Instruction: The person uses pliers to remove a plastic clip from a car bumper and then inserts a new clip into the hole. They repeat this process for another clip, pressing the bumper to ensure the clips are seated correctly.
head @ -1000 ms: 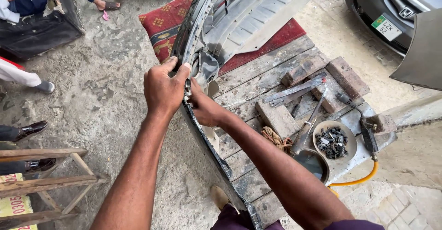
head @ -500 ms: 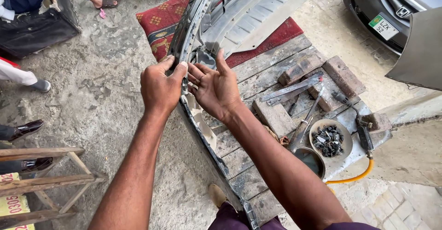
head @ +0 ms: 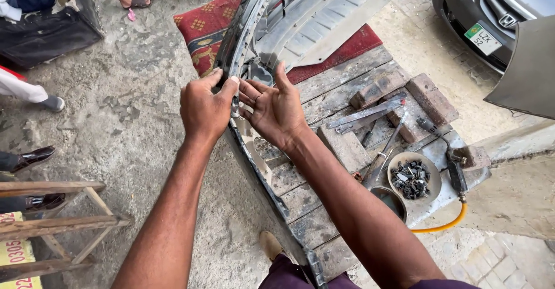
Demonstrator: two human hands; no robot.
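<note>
The bumper (head: 272,23) edge is pinched by the left hand (head: 202,107); the right hand (head: 277,107) is spread open, empty. The bumper could slip off the pallet (head: 341,75) edge if grip is lost.

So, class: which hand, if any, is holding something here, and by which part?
The left hand grips the grey car bumper by its upper edge. The right hand is open beside it, holding nothing.

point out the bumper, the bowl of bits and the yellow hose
bumper (head: 324,20), head view, on the grey ribbed inner face near the top
bowl (head: 399,163), head view, on its pale left rim beside the dark bits
yellow hose (head: 442,226), head view, on the curve below the metal sheet
</note>
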